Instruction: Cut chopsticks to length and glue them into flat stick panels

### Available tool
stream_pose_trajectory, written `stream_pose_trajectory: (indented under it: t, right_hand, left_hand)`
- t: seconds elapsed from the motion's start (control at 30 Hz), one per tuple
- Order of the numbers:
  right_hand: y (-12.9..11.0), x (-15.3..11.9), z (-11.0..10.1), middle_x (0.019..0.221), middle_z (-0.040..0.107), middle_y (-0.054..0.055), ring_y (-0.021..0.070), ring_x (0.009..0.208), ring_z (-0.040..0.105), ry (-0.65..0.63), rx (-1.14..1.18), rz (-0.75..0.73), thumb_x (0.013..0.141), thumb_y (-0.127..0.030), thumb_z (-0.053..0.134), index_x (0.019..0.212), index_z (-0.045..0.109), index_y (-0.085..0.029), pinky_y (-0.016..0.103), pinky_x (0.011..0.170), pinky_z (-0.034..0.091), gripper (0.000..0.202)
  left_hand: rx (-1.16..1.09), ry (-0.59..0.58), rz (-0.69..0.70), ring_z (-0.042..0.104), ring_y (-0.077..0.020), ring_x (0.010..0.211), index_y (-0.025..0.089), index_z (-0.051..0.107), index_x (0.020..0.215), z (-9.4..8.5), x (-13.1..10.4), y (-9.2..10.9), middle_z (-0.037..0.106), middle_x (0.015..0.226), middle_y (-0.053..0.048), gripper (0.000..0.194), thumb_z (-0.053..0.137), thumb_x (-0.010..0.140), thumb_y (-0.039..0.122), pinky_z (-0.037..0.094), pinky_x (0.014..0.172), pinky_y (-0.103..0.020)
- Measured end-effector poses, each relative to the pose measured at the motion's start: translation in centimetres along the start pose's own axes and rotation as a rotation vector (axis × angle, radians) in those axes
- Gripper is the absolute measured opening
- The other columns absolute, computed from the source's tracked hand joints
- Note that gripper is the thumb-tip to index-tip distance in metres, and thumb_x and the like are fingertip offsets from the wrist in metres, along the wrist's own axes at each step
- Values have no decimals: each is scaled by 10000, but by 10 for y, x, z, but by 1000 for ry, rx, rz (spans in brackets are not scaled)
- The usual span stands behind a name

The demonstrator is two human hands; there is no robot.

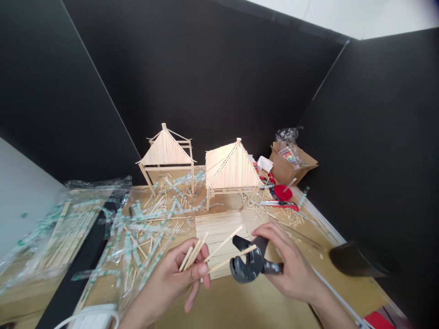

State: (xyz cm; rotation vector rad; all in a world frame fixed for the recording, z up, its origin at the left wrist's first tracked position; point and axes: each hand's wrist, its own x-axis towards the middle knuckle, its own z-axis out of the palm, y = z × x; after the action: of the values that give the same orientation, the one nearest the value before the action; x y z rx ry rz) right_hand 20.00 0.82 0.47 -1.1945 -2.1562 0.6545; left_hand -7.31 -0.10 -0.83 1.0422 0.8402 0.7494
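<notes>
My left hand (187,269) is closed around several short wooden sticks (194,253). Two longer sticks point right from its fingers, and the lower wooden stick (222,263) reaches into the hooked jaw of a black hand cutter (247,267). My right hand (291,258) grips that cutter by its handles, partly hidden by the palm. Behind the hands lies a flat panel of sticks (217,224). Beyond it stands a model hut with a stick-covered roof (233,167). To its left is a second model hut (166,153) with part of its roof frame bare.
Stick offcuts and clear tape strips (133,228) litter the left side. A plastic bag of wooden strips (70,233) lies far left. At right are a utility knife (281,204), a red round item (283,192), a cardboard box (288,169) and a black object (356,259). Black panels surround the table.
</notes>
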Motion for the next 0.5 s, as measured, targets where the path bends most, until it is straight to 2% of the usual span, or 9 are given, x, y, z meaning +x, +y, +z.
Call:
stream_pose_trajectory:
  t: [0.3,0.5]
  right_hand:
    - [1,-1,-1,1071,508,86,251,998,511,28,-27,-109,762,-158,560,1171,483,-241,389,844,434,425]
    - [6,-2,-3,1049,536,86,249,974,532,91,-159,-200,750,-185,593,1173,507,-235,407,830,434,435]
  left_hand:
    - [-38,-65,-42,461,-34,316,171,478,866,0,-6,0,685,645,-36,294,650,819,405,199,323,-126]
    - [-71,-128,-62,410,-12,306,172,479,865,-1,-4,0,677,622,-28,288,649,822,401,186,304,-109]
